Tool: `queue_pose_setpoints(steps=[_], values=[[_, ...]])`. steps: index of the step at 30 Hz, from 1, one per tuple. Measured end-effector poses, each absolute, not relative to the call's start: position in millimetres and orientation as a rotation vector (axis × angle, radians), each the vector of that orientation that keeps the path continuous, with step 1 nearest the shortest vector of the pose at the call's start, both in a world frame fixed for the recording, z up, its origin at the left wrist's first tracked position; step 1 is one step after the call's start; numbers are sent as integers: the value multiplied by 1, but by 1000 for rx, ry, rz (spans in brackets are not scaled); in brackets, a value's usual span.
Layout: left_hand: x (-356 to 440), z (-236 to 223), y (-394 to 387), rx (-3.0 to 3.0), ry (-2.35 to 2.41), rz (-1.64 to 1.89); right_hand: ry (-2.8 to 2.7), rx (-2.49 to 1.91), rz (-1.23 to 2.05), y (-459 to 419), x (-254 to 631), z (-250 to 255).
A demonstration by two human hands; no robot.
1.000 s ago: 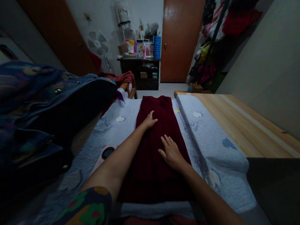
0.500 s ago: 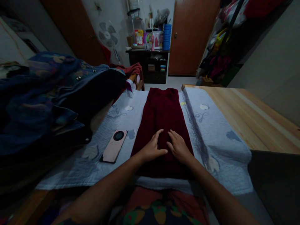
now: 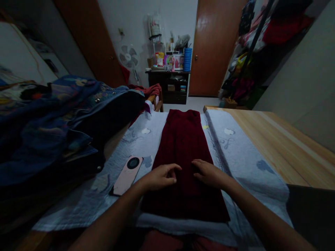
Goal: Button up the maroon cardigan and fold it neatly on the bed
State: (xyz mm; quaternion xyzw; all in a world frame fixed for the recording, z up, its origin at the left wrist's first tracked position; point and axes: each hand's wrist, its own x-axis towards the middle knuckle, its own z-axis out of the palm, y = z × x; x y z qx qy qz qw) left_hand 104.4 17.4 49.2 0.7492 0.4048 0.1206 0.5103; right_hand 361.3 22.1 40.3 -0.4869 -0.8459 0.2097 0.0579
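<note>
A dark red folded garment (image 3: 183, 139) lies flat and lengthwise on a pale blue quilted cover (image 3: 146, 120). My left hand (image 3: 161, 177) is over its left side, fingers bent and thumb apart, holding nothing. Over the right side is my right hand (image 3: 208, 173), fingers extended and thumb apart, also with nothing in it. Whether the fingertips touch the cloth or hover just above it I cannot tell. Left of the garment a pink phone (image 3: 128, 176) rests back side up on the cover, close to my left forearm.
A heap of clothes with a denim jacket (image 3: 49, 122) rises on the left. To the right lies a wooden board (image 3: 274, 139) partly under the cover. Farther back stand a dark cabinet (image 3: 167, 87), a white fan (image 3: 129, 57) and a brown door (image 3: 209, 48).
My hands have moved apart, the left to the left and the right to the right, and the left fingers have curled more. The view has tilted up a little.
</note>
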Motion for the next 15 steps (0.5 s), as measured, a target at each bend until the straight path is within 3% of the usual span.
queue_pose_setpoints(steps=[6,15], values=[[84,46,105,1868,1228,649,-2419,-1518,362,99,332,76],[99,11,241,1704,1850,740,-2067,-1679,118,161,281,-1]])
